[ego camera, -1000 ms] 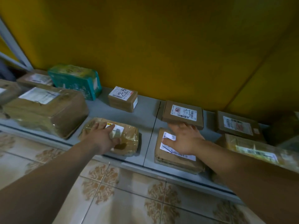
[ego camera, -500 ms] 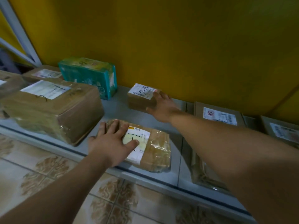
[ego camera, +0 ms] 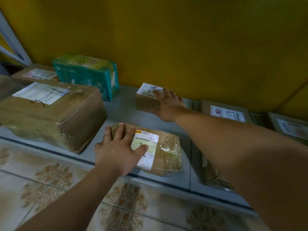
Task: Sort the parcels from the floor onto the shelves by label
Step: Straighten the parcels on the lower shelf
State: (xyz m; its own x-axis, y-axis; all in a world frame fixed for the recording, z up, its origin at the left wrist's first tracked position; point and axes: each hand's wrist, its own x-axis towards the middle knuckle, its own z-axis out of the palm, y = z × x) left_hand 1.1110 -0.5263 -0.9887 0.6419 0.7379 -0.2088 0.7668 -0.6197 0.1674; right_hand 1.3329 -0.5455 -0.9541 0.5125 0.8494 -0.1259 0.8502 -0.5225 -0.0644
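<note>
Brown taped cardboard is seen along the low grey shelf (ego camera: 123,112), where a flat parcel (ego camera: 166,152) is pressed under the splayed fingers of the left hand (ego camera: 120,150) and a small labelled box (ego camera: 145,102) is touched by the spread fingers of the right hand (ego camera: 168,105), so little beyond label-wise arranging is judged left.

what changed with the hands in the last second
The right hand left the flat box further right and reached across to the small box by the wall, fingers now laid over its label. The left hand stayed flat on the taped parcel at the front edge of the shelf; no parcel visibly moved.
</note>
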